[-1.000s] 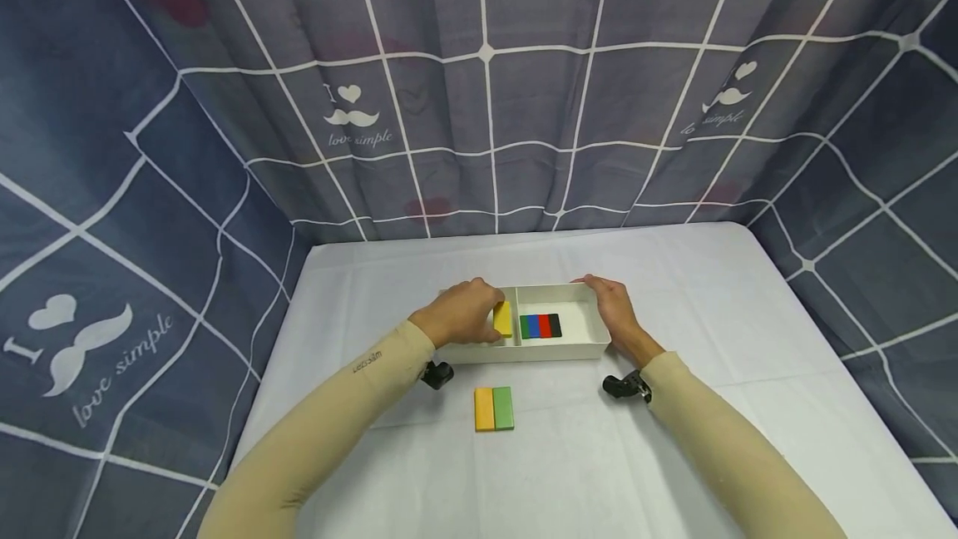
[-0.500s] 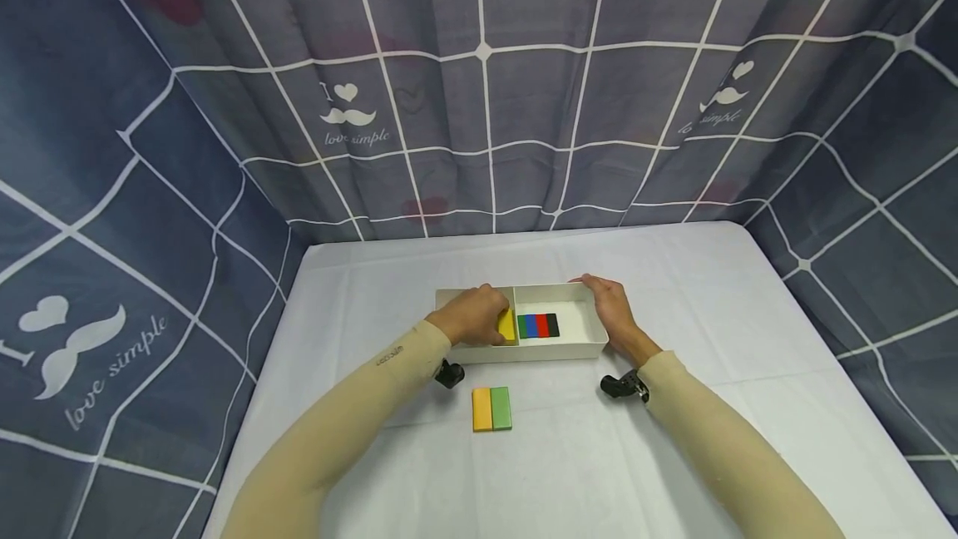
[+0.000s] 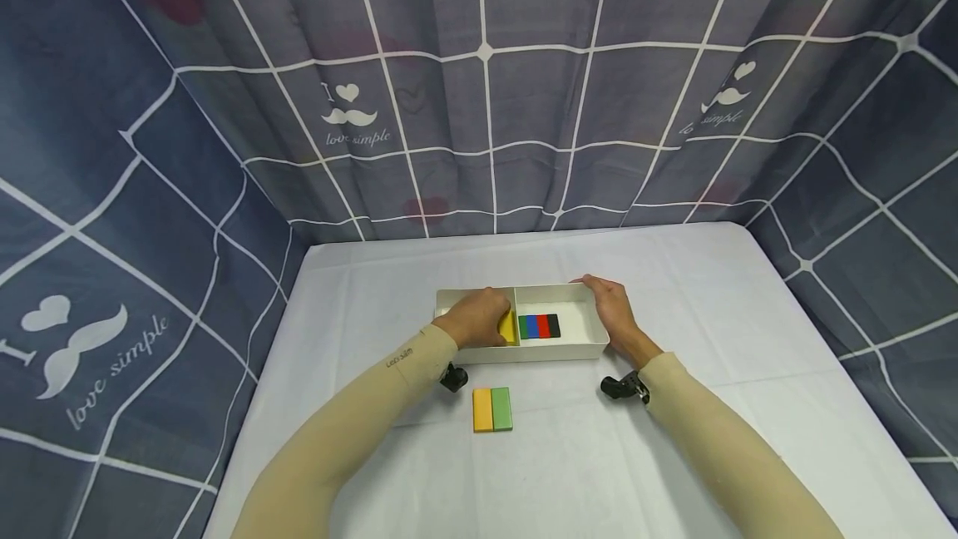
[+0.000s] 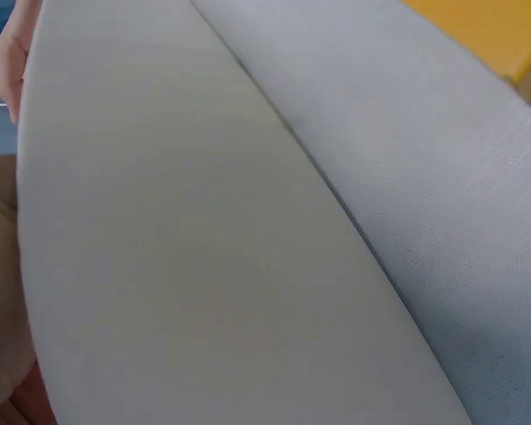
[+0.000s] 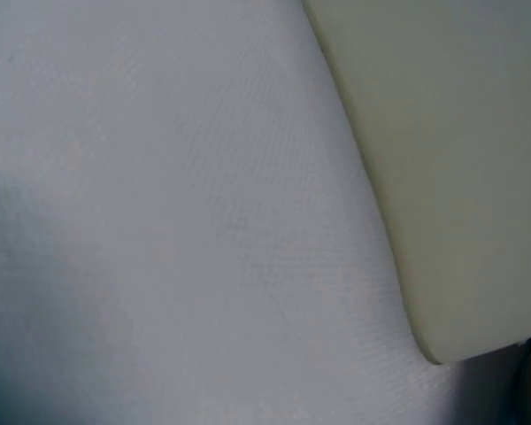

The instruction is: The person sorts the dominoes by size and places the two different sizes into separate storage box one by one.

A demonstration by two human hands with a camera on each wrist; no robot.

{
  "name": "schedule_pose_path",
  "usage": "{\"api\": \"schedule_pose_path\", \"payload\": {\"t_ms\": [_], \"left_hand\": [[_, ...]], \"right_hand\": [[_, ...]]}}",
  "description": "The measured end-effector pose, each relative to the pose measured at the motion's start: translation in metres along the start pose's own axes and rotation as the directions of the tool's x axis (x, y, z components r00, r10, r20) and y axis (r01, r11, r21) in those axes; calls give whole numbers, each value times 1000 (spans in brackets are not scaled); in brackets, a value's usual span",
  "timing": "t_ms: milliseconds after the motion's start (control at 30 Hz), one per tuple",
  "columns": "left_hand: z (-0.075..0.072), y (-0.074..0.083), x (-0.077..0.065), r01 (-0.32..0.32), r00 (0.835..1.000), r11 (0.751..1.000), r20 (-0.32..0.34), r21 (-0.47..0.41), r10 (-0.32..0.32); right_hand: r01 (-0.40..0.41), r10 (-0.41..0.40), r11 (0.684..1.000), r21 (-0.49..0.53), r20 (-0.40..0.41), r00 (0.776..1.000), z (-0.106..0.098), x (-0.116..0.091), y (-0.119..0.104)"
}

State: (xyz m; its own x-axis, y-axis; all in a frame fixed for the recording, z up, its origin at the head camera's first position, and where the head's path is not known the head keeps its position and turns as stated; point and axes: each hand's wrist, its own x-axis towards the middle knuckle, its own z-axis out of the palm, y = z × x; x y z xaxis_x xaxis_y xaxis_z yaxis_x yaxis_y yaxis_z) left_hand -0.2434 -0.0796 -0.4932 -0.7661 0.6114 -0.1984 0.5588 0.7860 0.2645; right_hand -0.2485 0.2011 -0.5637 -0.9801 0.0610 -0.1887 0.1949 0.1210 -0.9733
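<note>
A white box (image 3: 546,353) with a divider lies across the table. Inside its left compartment, my left hand (image 3: 471,318) pinches a yellow block (image 3: 508,329) close against the divider; part of the block is hidden by the fingers. At the box's right end, my right hand (image 3: 615,314) grips the short wall. A row of green, blue, red and black blocks (image 3: 532,326) stands in the right compartment, right beside the divider. The left wrist view is mostly filled by the box's front wall (image 4: 186,221); the right wrist view shows its right part (image 5: 460,195).
In front of the box, an orange-yellow block (image 3: 482,411) and a light green block (image 3: 502,409) lie side by side on the white tablecloth (image 3: 569,456). A grey checked curtain (image 3: 449,106) rises behind the table and along both sides.
My left hand has moved a little right and down into the left compartment, bringing the yellow block up to the divider. The right hand and the box stay in place.
</note>
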Motion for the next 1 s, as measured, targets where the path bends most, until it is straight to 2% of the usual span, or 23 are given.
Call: {"api": "schedule_pose_path", "payload": {"t_ms": [300,433,700,867,1000], "left_hand": [[0,-1,-3,-14,1000,1000,-17,-16,14],[-4,0,-6,-9,1000,1000,-11,-21,9],[-24,3,-18,26,1000,1000,7,2,-26],[-39,5,-27,15,1000,999,17,-35,-15],[-48,8,-35,1,1000,1000,22,-23,-1]], "right_hand": [[6,-6,1000,18,12,1000,0,1,0],[-7,7,1000,25,6,1000,0,0,0],[-4,4,1000,14,3,1000,0,-1,0],[4,-4,1000,21,5,1000,-1,-1,1],[7,-7,1000,17,14,1000,0,-1,1]]}}
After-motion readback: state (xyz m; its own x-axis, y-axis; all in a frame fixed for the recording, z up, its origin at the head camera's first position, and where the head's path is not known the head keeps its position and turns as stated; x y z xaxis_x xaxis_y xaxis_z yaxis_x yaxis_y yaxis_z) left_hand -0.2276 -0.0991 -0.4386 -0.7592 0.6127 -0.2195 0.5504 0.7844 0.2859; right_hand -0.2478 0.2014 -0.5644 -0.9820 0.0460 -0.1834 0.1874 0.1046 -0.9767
